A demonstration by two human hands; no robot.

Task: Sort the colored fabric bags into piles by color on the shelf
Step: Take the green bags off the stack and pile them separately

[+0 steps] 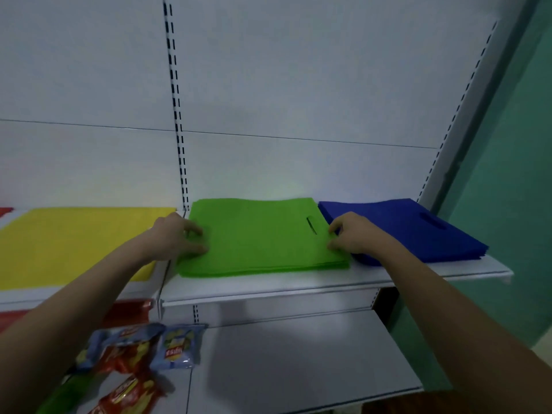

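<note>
- I am resting my left hand (179,237) on the left edge of the green pile (260,237), with my fingers curled and their tips pressing down on the fabric; I cannot tell whether they are pinching any of it.
- I am setting my right hand (352,234) at the right edge of the same pile, my thumb and fingertips curling in around that edge, just beside the slot handle cut in the top bag.
- The green pile is lying flat in the middle of the white shelf (268,283), with its layers showing along the front edge.
- The blue pile (418,231) is sitting just to the right of the green one, near the right end of the shelf, and my right wrist is crossing over its front left corner.
- The yellow pile (74,243) is lying to the left, on the neighbouring shelf section, and my left forearm is passing over its right front corner.
- A strip of red fabric (6,211) is showing at the far left edge.
- Snack packets (134,354) are lying on the lower shelf at the bottom left, under my left arm.
</note>
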